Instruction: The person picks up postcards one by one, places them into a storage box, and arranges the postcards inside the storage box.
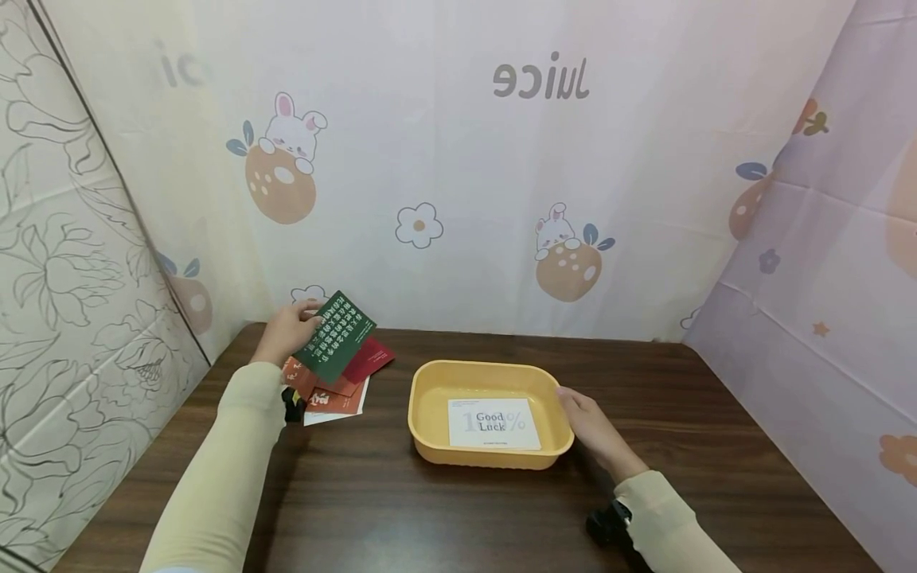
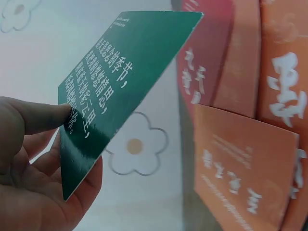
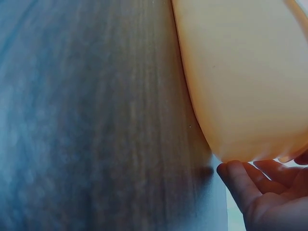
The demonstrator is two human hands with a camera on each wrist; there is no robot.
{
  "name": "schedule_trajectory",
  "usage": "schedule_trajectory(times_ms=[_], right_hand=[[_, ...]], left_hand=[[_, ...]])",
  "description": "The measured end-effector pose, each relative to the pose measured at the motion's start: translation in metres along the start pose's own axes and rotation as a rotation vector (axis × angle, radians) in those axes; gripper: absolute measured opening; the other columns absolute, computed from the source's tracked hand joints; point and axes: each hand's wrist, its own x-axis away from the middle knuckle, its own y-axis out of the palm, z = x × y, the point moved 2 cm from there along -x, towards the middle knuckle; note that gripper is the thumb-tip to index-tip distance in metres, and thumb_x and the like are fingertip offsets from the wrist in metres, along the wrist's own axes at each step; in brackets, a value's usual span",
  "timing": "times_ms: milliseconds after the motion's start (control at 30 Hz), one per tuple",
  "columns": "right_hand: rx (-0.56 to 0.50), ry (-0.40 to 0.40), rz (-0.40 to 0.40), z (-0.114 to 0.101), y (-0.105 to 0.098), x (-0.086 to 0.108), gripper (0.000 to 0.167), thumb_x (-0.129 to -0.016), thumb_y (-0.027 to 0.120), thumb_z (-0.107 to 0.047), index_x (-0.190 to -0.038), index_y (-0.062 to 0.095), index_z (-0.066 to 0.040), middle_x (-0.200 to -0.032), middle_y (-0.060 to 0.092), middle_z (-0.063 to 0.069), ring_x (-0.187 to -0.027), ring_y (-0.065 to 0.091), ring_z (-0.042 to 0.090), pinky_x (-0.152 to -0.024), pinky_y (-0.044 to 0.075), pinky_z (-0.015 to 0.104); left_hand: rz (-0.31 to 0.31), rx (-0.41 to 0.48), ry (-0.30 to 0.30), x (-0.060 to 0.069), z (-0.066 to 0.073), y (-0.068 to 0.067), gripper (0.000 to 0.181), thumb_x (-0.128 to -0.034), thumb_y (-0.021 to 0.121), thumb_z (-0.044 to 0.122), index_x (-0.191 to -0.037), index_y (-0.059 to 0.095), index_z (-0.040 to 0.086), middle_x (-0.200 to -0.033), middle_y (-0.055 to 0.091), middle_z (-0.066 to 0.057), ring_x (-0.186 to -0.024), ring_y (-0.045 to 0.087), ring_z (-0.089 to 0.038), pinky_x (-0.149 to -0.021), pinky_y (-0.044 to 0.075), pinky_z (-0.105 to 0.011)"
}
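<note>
My left hand [image 1: 288, 328] pinches a green card [image 1: 335, 338] with white Chinese writing between thumb and fingers. The card [image 2: 118, 91] tilts upward above a loose spread of cards. Among those are a dark red card [image 1: 370, 360] and an orange card [image 1: 337, 400], with a white edge showing beneath. On the table stands a yellow tray [image 1: 493, 459], and a white "Good Luck" card [image 1: 494, 423] lies flat inside it. My right hand [image 1: 593, 428] touches the tray's right end. In the right wrist view, its fingertips [image 3: 233, 168] rest against the outer wall; the thumb is mostly cut off.
A dark brown wooden table [image 1: 372, 509] carries everything. Behind it hangs a pale curtain [image 1: 458, 159] with rabbit and fruit prints; more patterned cloth closes off both sides. Black straps sit at both wrists.
</note>
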Motion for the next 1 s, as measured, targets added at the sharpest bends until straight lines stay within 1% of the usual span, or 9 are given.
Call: schedule_trajectory(times_ms=[100,233,367,500,600,767,833,1000], right_hand=[[-0.006,0.000,0.000,0.000,0.000,0.001,0.061,-0.111,0.030,-0.036,-0.150,0.033,0.011,-0.149,0.040,0.031,-0.138,0.039,0.042,-0.111,0.031,0.057],[-0.009,-0.004,0.004,0.000,0.000,0.000,0.061,-0.111,0.031,-0.036,-0.149,0.034,0.011,-0.148,0.041,0.031,-0.137,0.041,0.042,-0.111,0.032,0.057],[-0.002,-0.001,0.004,-0.001,0.000,0.000,0.061,-0.111,0.030,-0.036,-0.149,0.033,0.011,-0.148,0.042,0.031,-0.137,0.041,0.042,-0.110,0.032,0.056],[0.002,0.000,0.007,-0.001,-0.001,0.001,0.061,-0.111,0.030,-0.036,-0.149,0.033,0.011,-0.147,0.043,0.031,-0.135,0.044,0.041,-0.110,0.034,0.056],[0.004,0.001,0.009,-0.002,-0.001,0.000,0.061,-0.111,0.030,-0.037,-0.149,0.034,0.011,-0.145,0.045,0.030,-0.132,0.047,0.040,-0.108,0.036,0.056],[0.003,0.002,0.013,0.000,-0.001,0.000,0.061,-0.111,0.031,-0.037,-0.149,0.035,0.011,-0.144,0.047,0.029,-0.129,0.051,0.037,-0.107,0.039,0.054],[-0.001,-0.001,0.013,0.000,-0.001,0.000,0.061,-0.111,0.031,-0.037,-0.149,0.035,0.011,-0.143,0.048,0.029,-0.129,0.051,0.037,-0.107,0.039,0.054],[-0.007,-0.001,0.007,-0.001,-0.001,0.001,0.062,-0.111,0.031,-0.038,-0.149,0.033,0.011,-0.146,0.044,0.030,-0.132,0.048,0.039,-0.107,0.038,0.054]], left_hand=[[-0.009,-0.004,0.013,0.000,0.009,-0.002,0.044,-0.1056,0.050,0.018,-0.147,0.048,0.002,-0.134,0.054,-0.032,-0.117,0.056,-0.046,-0.093,0.047,-0.059],[-0.005,-0.018,0.036,0.001,0.019,-0.005,0.044,-0.1053,0.051,0.018,-0.146,0.049,0.002,-0.133,0.056,-0.031,-0.115,0.057,-0.045,-0.091,0.049,-0.058],[-0.025,-0.026,0.064,0.002,0.028,-0.006,0.042,-0.1055,0.051,0.019,-0.145,0.052,0.003,-0.131,0.057,-0.031,-0.113,0.059,-0.044,-0.086,0.051,-0.055],[-0.044,-0.051,0.115,0.002,0.040,-0.006,0.040,-0.1057,0.050,0.020,-0.143,0.054,0.005,-0.129,0.059,-0.029,-0.110,0.060,-0.043,-0.080,0.051,-0.051],[-0.042,-0.059,0.147,0.002,0.050,-0.006,0.039,-0.1052,0.051,0.020,-0.141,0.057,0.007,-0.127,0.061,-0.027,-0.108,0.061,-0.040,-0.080,0.051,-0.050],[-0.041,-0.045,0.207,0.007,0.071,-0.006,0.035,-0.1037,0.055,0.020,-0.135,0.062,0.007,-0.125,0.065,-0.022,-0.108,0.062,-0.036,-0.084,0.051,-0.050],[-0.044,-0.049,0.236,0.010,0.079,-0.005,0.034,-0.1033,0.056,0.019,-0.134,0.063,0.007,-0.125,0.065,-0.021,-0.109,0.062,-0.035,-0.083,0.050,-0.048],[-0.042,-0.063,0.290,0.012,0.096,0.000,0.031,-0.1020,0.059,0.017,-0.130,0.066,0.008,-0.120,0.069,-0.018,-0.103,0.064,-0.031,-0.078,0.050,-0.044]])
